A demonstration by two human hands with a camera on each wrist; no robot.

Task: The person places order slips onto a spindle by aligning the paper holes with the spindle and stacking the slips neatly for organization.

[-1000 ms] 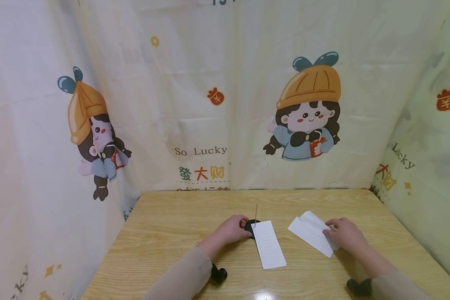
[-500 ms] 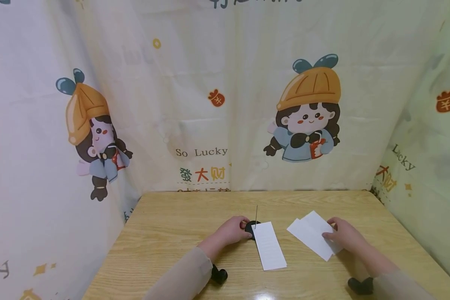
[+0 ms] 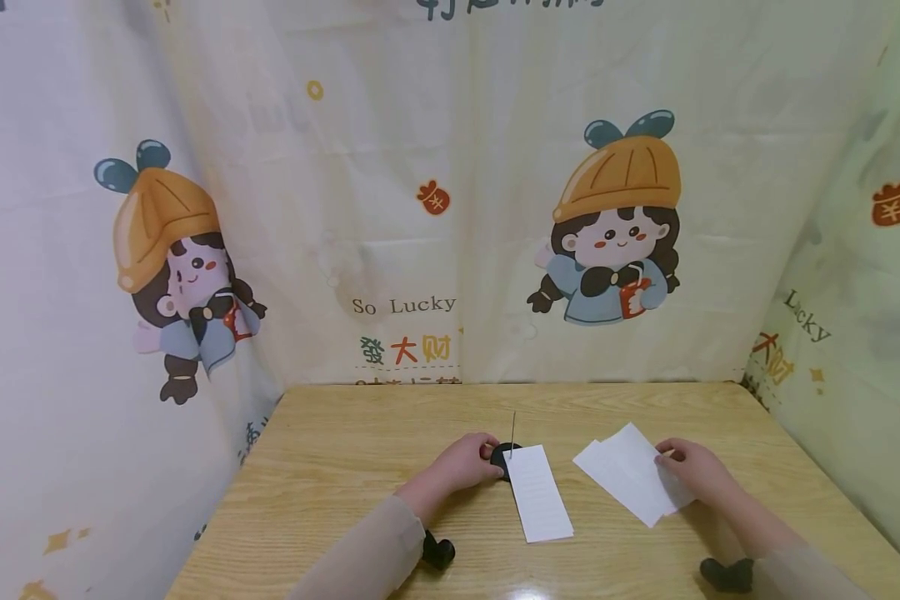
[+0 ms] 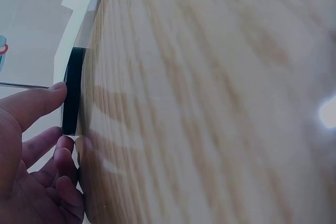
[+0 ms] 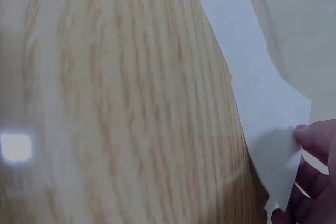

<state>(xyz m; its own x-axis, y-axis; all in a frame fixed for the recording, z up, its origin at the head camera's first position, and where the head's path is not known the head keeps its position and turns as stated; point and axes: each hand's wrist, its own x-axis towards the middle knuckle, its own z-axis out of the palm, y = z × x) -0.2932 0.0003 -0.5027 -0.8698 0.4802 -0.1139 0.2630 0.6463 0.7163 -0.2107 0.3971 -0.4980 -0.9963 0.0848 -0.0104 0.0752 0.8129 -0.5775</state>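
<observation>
Cream cloth [image 3: 390,208] hangs on three sides, printed with two large cartoon figures [image 3: 615,237] in orange hats. Below stands one wooden table [image 3: 330,433]; from here I see its far edge and both side edges, with two hands well inside them. One round black base [image 3: 498,463] sits on the wood near the middle, and one thin metal pin [image 3: 513,432] rises upright from it. The left hand [image 3: 465,460] grips the base from its left side, thumb tip on top. White paper slip [image 3: 540,496], one sheet or a thin stack, slants toward the near side, its top end at the foot of the pin; whether it is pierced I cannot tell. To the right, at least two white sheets [image 3: 630,475] overlap, and the right hand [image 3: 693,468] pinches their right end between thumb and fingers, raised off the wood. A strip of wood separates slip from sheets; wider stretches run from the left sleeve [image 3: 367,550] to the left edge, and beyond both hands to the far edge.
</observation>
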